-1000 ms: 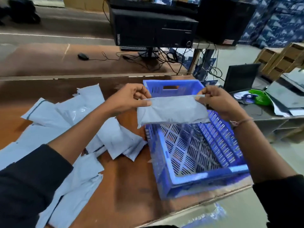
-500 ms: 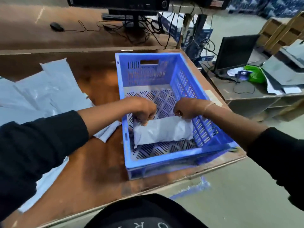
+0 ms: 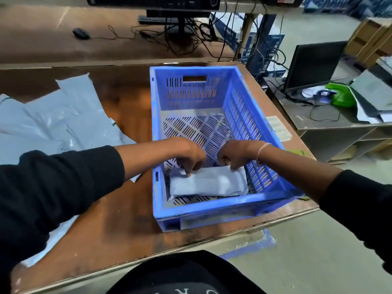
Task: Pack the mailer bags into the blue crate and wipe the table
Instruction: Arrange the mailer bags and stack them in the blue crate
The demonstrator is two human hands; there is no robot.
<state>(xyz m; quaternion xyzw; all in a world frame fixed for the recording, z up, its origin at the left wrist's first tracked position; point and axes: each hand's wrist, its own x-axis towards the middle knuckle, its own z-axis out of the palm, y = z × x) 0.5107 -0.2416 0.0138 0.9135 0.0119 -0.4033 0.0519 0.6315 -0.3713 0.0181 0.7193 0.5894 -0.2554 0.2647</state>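
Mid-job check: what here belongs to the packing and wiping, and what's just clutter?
Job:
blue crate
mailer bag in crate
loose mailer bags
table

Clutter:
mouse
laptop
green object
cardboard boxes

I count one blue crate (image 3: 216,211), one mailer bag (image 3: 209,184) inside it, two hands (image 3: 191,154) (image 3: 235,153); loose pile of mailer bags (image 3: 55,122), number unclear.
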